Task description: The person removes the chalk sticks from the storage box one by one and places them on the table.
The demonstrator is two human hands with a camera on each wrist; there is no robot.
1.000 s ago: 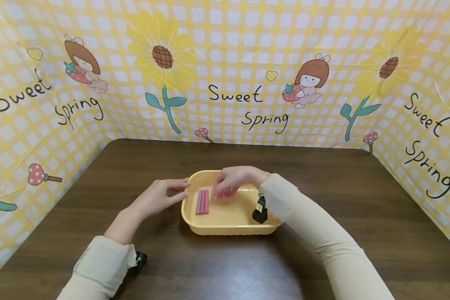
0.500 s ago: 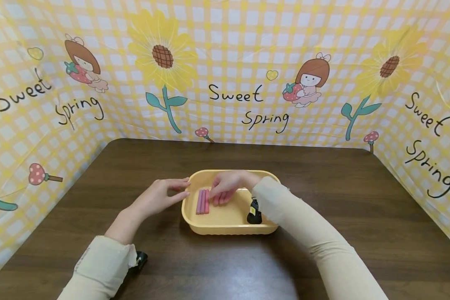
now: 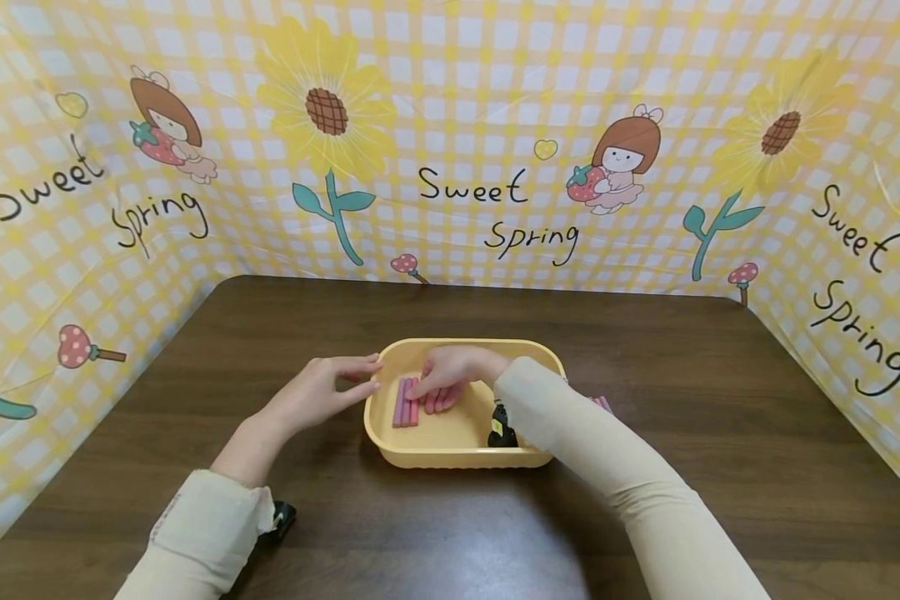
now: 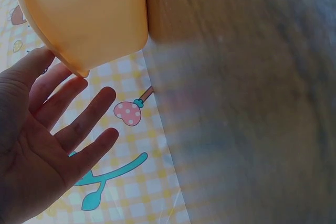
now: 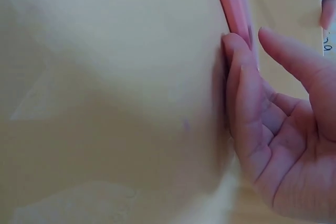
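Inside the yellow basin, three slim pink and purple sticks lie side by side near the left end. My right hand reaches into the basin just right of them, its thumb over the nearest pink stick. In the right wrist view, a pink stick with a faceted end shows just beyond the fingertips; the thumb stands apart from the loosely bent fingers. My left hand touches the basin's left rim with its fingertips. In the left wrist view, its fingers are spread and relaxed by the rim.
More pink sticks lie on the dark wooden table right of the basin, partly behind my right sleeve. Black wrist gear hangs under the right cuff, over the basin. A checked cloth walls the table's back and sides.
My right hand has moved a little left and toward me, up to the sticks, its thumb coming over them. Sticks right of the basin have come into sight. The left hand stays put.
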